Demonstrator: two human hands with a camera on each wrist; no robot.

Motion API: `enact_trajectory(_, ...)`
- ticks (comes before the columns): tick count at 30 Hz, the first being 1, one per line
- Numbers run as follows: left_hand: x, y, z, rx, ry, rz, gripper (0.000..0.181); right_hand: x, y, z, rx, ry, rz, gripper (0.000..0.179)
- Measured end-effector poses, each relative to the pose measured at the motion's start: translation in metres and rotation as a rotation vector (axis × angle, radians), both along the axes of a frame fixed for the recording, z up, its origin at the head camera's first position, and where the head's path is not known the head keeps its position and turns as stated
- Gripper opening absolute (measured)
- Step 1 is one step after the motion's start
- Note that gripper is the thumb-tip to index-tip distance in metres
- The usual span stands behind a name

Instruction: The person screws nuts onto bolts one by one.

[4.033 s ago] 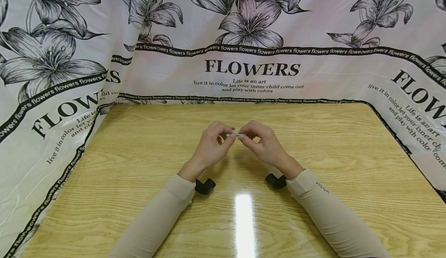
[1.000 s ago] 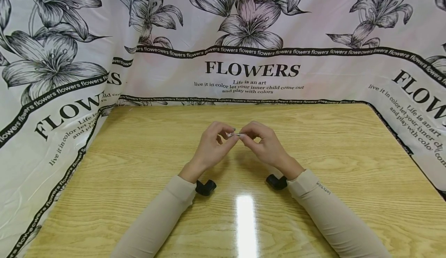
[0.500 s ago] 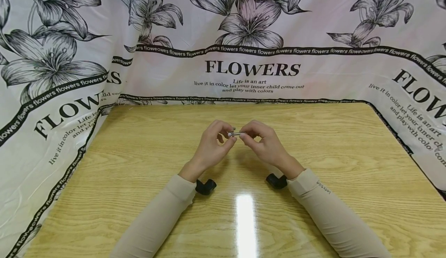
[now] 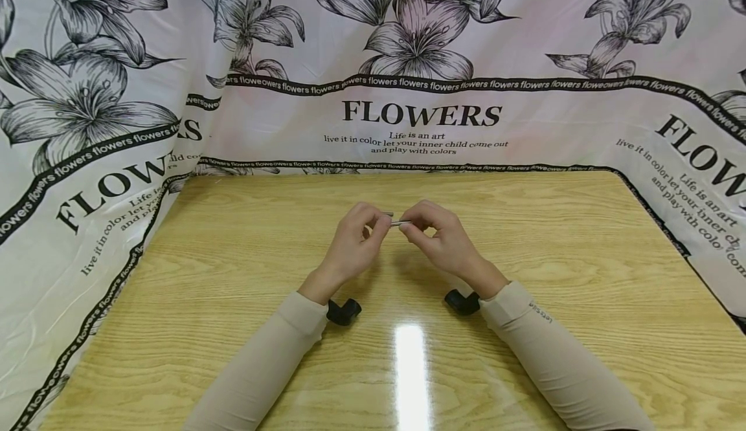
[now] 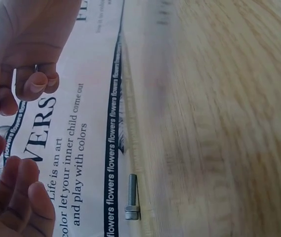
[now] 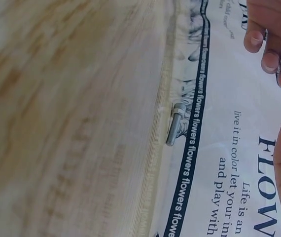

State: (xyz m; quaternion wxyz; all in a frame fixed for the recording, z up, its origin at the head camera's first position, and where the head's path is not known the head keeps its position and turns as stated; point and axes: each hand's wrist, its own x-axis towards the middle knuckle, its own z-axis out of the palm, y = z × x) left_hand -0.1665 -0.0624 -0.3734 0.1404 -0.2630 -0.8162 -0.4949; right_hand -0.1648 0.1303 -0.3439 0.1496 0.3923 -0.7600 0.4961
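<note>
Between the two hands, above the table, is a small silver bolt (image 4: 399,223). My left hand (image 4: 357,237) pinches its head end between thumb and fingers, which cover the head. At the other end, my right hand (image 4: 438,235) pinches the shank tip. Only a short piece of bare shank shows between the fingertips. A second bolt (image 5: 132,197), with a nut close to its head, lies on the table beyond the hands. In the head view its head is hidden behind the left fingers. At the left wrist view's edge just a sliver of the held bolt shows.
The wood-grain table (image 4: 233,256) has a white flower-printed cloth (image 4: 280,120) hanging behind it and at both sides. Black curved pieces (image 4: 344,312) stick out at both wrists. A bright light reflection lies on the table's near middle.
Half a second ago the left fingers were parted, showing the bolt's head and a nut on it; now they have closed over that end. The right hand keeps its pinch, almost unmoved.
</note>
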Motion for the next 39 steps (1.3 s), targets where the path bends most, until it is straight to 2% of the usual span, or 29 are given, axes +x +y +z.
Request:
enact_trajectory(3, 0.0, 0.0, 0.0, 0.006, 0.003, -0.007, 0.013, 0.0, 0.0, 0.0, 0.006, -0.003, -0.001, 0.012)
enact_trajectory(9, -0.001, 0.001, 0.0, 0.01, 0.084, -0.062, 0.02, 0.001, 0.0, 0.0, 0.017, -0.001, -0.005, 0.011)
enact_trajectory(12, -0.001, 0.002, 0.0, 0.013, 0.098, -0.06, 0.018, 0.001, 0.001, 0.0, 0.021, 0.003, -0.005, 0.01)
enact_trajectory(18, -0.001, 0.001, 0.0, 0.015, 0.058, -0.04, 0.01, 0.0, 0.001, -0.002, 0.014, 0.001, -0.01, 0.008)
enact_trajectory(21, -0.001, 0.001, -0.001, 0.013, 0.032, -0.039, 0.007, -0.01, 0.003, -0.015, 0.013, -0.006, -0.008, 0.01)
enact_trajectory(25, -0.001, 0.001, -0.001, 0.009, 0.012, -0.034, 0.015, -0.021, 0.008, -0.031, 0.017, -0.014, -0.004, 0.01)
enact_trajectory(28, -0.001, 0.0, -0.001, 0.005, 0.006, -0.025, 0.013, -0.019, 0.007, -0.028, 0.015, -0.01, -0.01, 0.012)
enact_trajectory(31, 0.0, 0.0, -0.001, 0.006, 0.01, -0.018, 0.014, -0.012, 0.004, -0.018, 0.006, 0.001, -0.013, 0.014)
enact_trajectory(35, 0.0, 0.0, -0.001, 0.015, 0.056, -0.023, 0.022, -0.001, 0.0, -0.003, 0.001, 0.006, -0.006, 0.012)
enact_trajectory(39, -0.002, 0.0, -0.001, 0.025, 0.104, -0.04, 0.019, 0.001, 0.0, 0.001, 0.016, 0.005, -0.007, 0.011)
